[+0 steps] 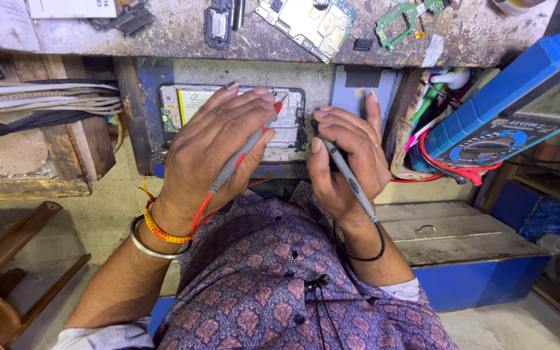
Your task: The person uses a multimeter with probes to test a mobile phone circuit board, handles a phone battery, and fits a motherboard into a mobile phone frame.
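- left hand fingers grasp the grey red-tipped test probe, tip on the opened black phone's circuit board;
- right hand fingers clench the grey black-wired probe, its tip hidden;
- the blue multimeter sits beside them; probing looks underway, phone unassembled.

Purple paisley shirt with dark buttons, sleeves rolled up, pale lining at the cuffs. Small black clip mic on the placket. Left hand: steel bangle plus orange-yellow thread band at the wrist. Right hand: thin ring on one finger.
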